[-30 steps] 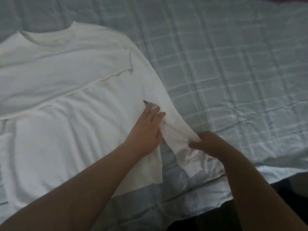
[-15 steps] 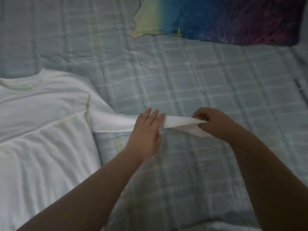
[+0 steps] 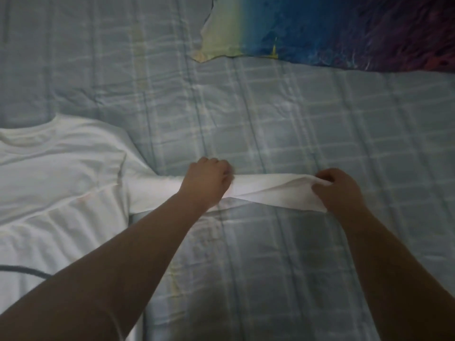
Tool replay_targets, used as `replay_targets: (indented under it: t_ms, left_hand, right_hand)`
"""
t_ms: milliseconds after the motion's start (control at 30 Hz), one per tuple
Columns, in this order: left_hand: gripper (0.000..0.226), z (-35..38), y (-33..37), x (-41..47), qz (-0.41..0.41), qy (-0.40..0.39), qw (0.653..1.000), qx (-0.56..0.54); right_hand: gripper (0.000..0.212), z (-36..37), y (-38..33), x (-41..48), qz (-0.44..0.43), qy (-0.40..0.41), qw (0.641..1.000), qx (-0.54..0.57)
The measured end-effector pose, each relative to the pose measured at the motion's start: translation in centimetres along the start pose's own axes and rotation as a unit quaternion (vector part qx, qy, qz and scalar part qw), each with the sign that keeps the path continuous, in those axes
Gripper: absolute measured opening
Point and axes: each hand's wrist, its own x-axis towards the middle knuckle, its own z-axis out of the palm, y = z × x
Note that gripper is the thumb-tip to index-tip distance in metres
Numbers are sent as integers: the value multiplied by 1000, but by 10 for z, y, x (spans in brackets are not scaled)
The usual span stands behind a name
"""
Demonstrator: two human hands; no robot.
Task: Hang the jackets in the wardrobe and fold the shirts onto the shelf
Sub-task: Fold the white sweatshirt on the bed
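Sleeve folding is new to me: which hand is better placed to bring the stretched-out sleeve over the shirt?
Right. The right hand pinches the sleeve at its cuff end, so it can likely swing it over the shirt; the left hand grips mid-sleeve, a natural pivot.

Open quilt (image 3: 283,124) around stretched sleeve (image 3: 270,190); colourful pillow (image 3: 332,30) blocks far edge.

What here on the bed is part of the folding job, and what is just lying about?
In the job: white long-sleeved shirt; left hand and right hand, both gripping its sleeve.
Lying about: pale blue checked bedspread; blue-and-yellow tie-dyed cloth.
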Motion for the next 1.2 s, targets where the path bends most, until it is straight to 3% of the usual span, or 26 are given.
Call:
replay_targets:
  t_ms: [100, 167, 233, 333, 500, 633, 733, 833, 1000, 1200]
  left_hand:
    - [27, 0, 5, -3, 8, 2, 1000, 17]
    - [23, -2, 7, -5, 19, 33, 999, -3]
    - [18, -6, 8, -7, 18, 94, 995, -38]
    - [16, -5, 13, -13, 11, 156, 985, -68]
    - [27, 12, 28, -23, 38, 124, 989, -71]
    - [27, 27, 29, -27, 38, 81, 993, -82]
    - [29, 31, 30, -28, 50, 76, 994, -59]
    - [27, 24, 33, -20, -8, 59, 993, -97]
    - [23, -1, 24, 20, -84, -22, 996, -16]
    - [19, -13, 29, 47, -67, -85, 993, 41]
  right_hand:
    - [18, 1, 0, -9, -15, 7, 998, -60]
    - [21, -7, -6, -14, -86, 83, 991, -65]
    - [30, -20, -18, -17, -141, 148, 979, 12]
    - [42, -34, -27, -23, -155, 163, 962, 153]
    - [51, -18, 5, -41, -159, 122, 966, 163]
    - [32, 0, 26, -51, 3, 83, 948, 308]
    - [17, 7, 23, -39, 101, 133, 943, 287]
    - [39, 9, 17, -22, 160, 101, 944, 270]
    - [35, 0, 17, -4, 128, 16, 981, 144]
    - [14, 1, 5, -16, 60, 130, 982, 125]
